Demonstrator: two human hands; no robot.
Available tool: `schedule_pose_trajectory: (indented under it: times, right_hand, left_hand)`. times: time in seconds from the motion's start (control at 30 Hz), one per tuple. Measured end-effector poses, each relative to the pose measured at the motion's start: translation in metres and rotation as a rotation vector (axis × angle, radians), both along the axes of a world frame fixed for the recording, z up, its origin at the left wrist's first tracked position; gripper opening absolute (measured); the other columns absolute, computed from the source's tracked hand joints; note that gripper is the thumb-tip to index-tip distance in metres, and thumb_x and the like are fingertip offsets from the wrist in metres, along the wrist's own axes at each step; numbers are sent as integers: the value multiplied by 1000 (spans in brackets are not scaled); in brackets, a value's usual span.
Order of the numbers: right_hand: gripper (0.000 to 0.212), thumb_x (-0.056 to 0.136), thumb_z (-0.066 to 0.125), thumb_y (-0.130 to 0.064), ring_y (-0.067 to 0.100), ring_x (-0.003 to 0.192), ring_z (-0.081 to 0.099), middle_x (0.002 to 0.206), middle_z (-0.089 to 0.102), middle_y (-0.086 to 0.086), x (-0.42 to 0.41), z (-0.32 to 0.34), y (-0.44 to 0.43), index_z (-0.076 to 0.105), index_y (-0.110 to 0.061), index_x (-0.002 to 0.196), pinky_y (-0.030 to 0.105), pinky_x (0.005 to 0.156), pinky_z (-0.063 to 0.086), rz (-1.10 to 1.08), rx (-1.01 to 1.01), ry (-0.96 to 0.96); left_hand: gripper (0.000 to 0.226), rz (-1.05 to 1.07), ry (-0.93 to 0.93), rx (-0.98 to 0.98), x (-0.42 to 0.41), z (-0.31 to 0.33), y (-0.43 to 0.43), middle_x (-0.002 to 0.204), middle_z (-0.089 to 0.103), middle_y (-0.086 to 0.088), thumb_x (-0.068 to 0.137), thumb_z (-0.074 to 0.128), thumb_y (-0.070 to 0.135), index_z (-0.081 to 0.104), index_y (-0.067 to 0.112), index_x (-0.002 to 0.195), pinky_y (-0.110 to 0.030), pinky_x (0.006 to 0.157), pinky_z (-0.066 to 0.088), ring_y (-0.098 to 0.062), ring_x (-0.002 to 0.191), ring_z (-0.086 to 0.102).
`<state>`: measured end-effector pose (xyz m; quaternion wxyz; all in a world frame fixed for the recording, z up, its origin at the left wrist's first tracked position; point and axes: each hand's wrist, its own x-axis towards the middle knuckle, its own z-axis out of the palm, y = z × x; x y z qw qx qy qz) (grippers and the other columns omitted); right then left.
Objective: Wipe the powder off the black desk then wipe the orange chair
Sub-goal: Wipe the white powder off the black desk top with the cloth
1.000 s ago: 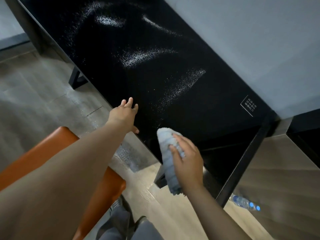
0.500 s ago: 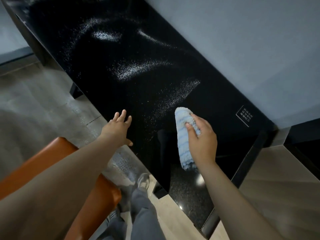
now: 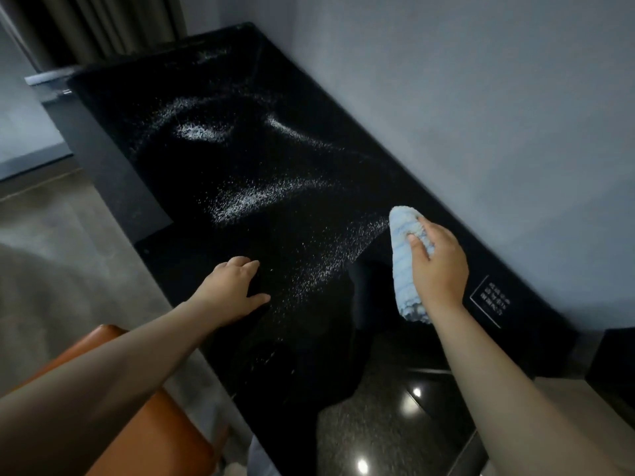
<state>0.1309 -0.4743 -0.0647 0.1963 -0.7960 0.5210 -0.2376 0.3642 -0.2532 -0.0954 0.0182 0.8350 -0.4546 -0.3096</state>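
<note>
Blue cloth (image 3: 403, 266), seemingly on desk (image 3: 295, 341)

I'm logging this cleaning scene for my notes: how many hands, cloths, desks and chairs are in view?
Hands: 2, the left hand and the right hand
Cloths: 1, the blue cloth
Desks: 1, the black desk
Chairs: 1, the orange chair
Total: 5

Grey wall (image 3: 481, 97), dark curtain (image 3: 103, 25), grey floor (image 3: 68, 252)
</note>
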Motion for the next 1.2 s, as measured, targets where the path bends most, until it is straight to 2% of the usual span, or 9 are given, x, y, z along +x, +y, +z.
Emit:
schedule_pose_trajectory:
  times: [0.2,0.37,0.53,0.77,0.93,1.07,1.2]
  right_hand:
    - [36,94,56,-24,28,118,54,130,60,8,-4,-10,-88,60,-14,129,37,103,40,-26,-41,54]
    - [35,94,55,-28,29,115,54,130,59,3,1,-30,-134,60,-20,128,38,98,43,-9,-29,113]
    - [35,96,53,-24,29,118,49,134,55,1,14,-50,-164,58,-21,131,37,97,40,14,-38,185]
    - [36,96,54,-20,33,120,50,135,55,10,24,-76,-203,58,-12,131,38,101,36,62,-6,290]
    - [40,97,52,-24,33,127,46,137,52,14,30,-84,-209,53,-8,134,39,108,33,113,57,282]
    - [42,98,49,-27,34,126,46,139,50,14,28,-80,-207,50,-12,137,41,107,35,128,107,329]
    - [41,96,51,-30,34,121,50,135,54,9,28,-85,-190,54,-16,135,41,102,38,171,49,333]
  left_hand:
    - [86,-29,12,-9,1,-7,-51,161,5,-3,88,59,53,15,19,154,-43,119,19,-28,148,5]
    - [90,-111,-58,48,6,-15,-86,161,-10,0,86,63,50,10,27,154,-47,118,13,-30,148,-8]
    - [102,-146,-77,119,15,-29,-98,161,-16,1,78,70,52,5,30,154,-47,119,11,-27,148,-8]
    - [104,-154,-107,111,15,-38,-97,160,-18,2,77,70,54,4,31,154,-49,120,11,-28,148,-10]
    - [104,-148,-107,117,14,-39,-98,159,-20,3,77,69,55,2,31,153,-49,120,10,-27,148,-12]
    - [104,-143,-109,117,12,-38,-99,159,-21,2,78,69,55,1,31,153,-49,119,8,-28,148,-12]
    - [104,-141,-110,113,12,-38,-97,159,-20,2,77,69,56,2,31,153,-49,119,9,-28,148,-11]
